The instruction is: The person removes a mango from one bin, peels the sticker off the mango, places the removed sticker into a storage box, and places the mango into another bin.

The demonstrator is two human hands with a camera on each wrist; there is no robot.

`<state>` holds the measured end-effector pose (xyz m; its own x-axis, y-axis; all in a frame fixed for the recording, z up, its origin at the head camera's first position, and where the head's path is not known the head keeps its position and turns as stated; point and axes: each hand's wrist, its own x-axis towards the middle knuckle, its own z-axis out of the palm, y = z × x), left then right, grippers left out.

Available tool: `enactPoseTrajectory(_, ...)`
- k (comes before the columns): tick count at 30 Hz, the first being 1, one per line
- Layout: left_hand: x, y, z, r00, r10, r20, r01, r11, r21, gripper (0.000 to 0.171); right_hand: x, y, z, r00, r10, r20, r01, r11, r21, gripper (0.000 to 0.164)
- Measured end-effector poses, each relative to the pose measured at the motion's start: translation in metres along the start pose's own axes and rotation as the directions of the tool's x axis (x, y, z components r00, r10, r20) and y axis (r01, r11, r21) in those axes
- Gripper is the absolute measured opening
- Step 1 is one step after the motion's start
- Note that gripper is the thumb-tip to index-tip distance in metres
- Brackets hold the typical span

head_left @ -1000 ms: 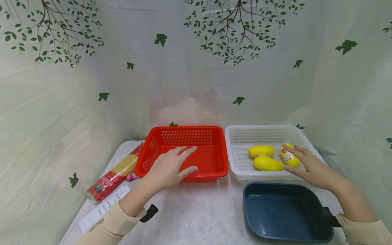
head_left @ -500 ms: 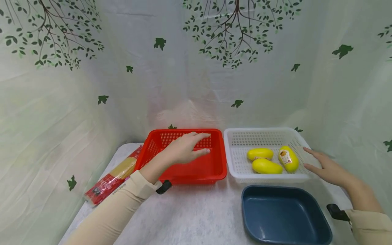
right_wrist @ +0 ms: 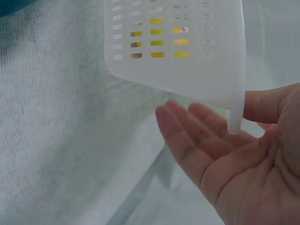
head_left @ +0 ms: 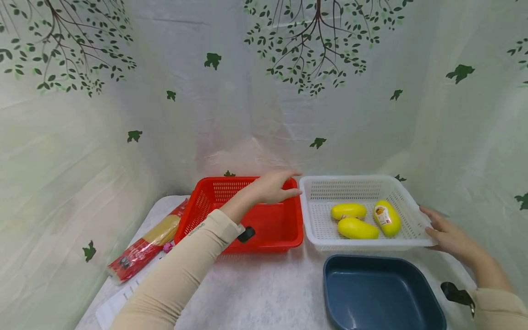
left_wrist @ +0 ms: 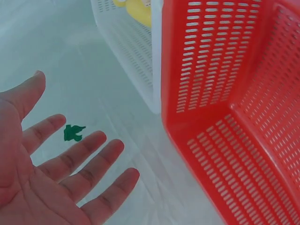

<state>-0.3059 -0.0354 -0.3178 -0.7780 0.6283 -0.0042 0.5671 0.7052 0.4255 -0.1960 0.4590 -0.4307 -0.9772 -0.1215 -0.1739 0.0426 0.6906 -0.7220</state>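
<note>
The white basket [head_left: 350, 244] holds three yellow oval fruits [head_left: 358, 228], one with a label. My right hand [head_left: 453, 238] is at that basket's right end. In the right wrist view, the thumb [right_wrist: 262, 107] meets the rim while the loosely extended fingers [right_wrist: 187, 140] lie below it, apart from the wall. My left hand [head_left: 272, 187] reaches over the back right of the red basket [head_left: 239, 247], fingertips near the white basket's left rim. The left wrist view shows its fingers [left_wrist: 84, 173] spread, with nothing in them. The two baskets stand side by side.
A dark blue rectangular tub [head_left: 383, 293] sits in front of the white basket. To the left lie a red-and-yellow packet [head_left: 148, 243], a small pink item [head_left: 168, 247] and a white paper [head_left: 117, 302]. A leaf-printed curtain [head_left: 264, 105] encloses the table's back and sides.
My left hand has moved right and back across the red basket toward the white one. My right hand has gone from above the fruits to the white basket's right rim.
</note>
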Motion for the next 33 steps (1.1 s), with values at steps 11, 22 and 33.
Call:
enactPoseTrajectory(11,0.046,0.016,0.018,0.999,0.002,0.039,0.0,0.999,-0.052,0.062,-0.001,0.016,0.005,0.999,0.027,0.022,-0.031,0.98,0.198,0.072)
enactPoseTrajectory(22,0.087,0.026,0.041,0.997,-0.024,0.076,0.033,0.993,-0.112,0.058,-0.001,0.022,0.005,0.998,0.047,0.031,-0.053,0.969,0.241,0.072)
enactPoseTrajectory(33,0.117,0.039,0.065,0.993,-0.042,0.11,0.054,0.992,-0.114,0.054,0.0,0.026,0.003,0.996,0.076,0.049,-0.087,0.954,0.288,0.072)
